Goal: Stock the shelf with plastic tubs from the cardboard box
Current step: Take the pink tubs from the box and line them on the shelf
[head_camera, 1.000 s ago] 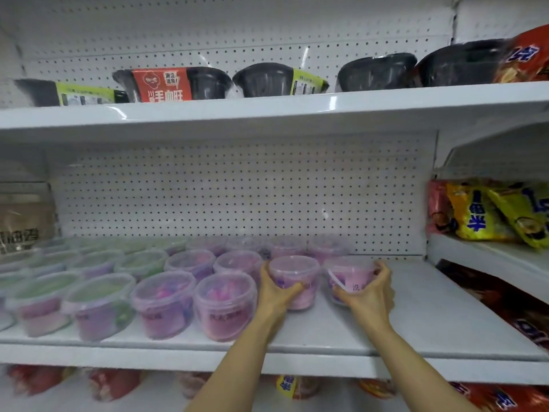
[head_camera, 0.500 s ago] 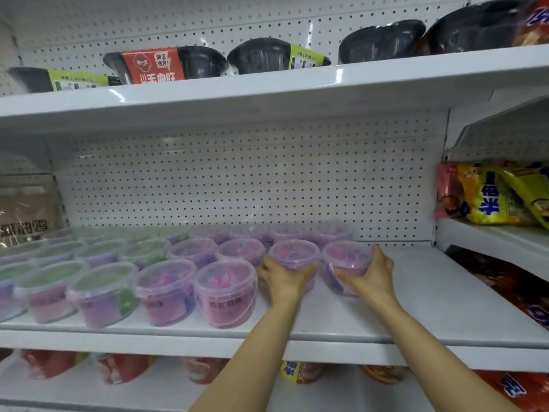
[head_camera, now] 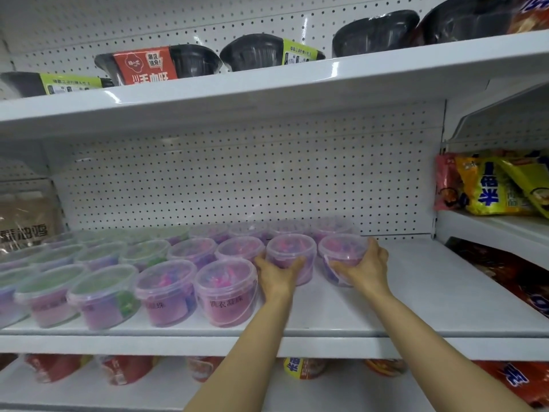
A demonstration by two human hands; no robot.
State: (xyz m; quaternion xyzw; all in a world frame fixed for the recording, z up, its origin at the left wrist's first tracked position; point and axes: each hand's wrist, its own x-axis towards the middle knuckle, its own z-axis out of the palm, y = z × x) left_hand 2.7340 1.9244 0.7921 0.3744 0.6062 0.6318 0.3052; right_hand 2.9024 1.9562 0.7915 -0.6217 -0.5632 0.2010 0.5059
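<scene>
Several clear plastic tubs with pink, purple or green contents stand in rows on the white middle shelf (head_camera: pixel 430 298). My left hand (head_camera: pixel 277 279) grips a pink tub (head_camera: pixel 289 251) in the second row. Just to its right, my right hand (head_camera: pixel 367 267) grips another pink tub (head_camera: pixel 341 248) at the right end of the same row. Both tubs rest on the shelf, close behind a front-row pink tub (head_camera: pixel 225 289). The cardboard box is out of view.
The shelf above (head_camera: pixel 267 90) carries black bowls with red and green labels. Yellow and red snack bags (head_camera: pixel 493 185) fill the neighbouring bay on the right. Red packages lie on the shelf below. A bare stretch of the middle shelf lies right of the tubs.
Both hands have pushed their tubs further back on the shelf, into line with the second row. The camera has moved closer and tilted up slightly.
</scene>
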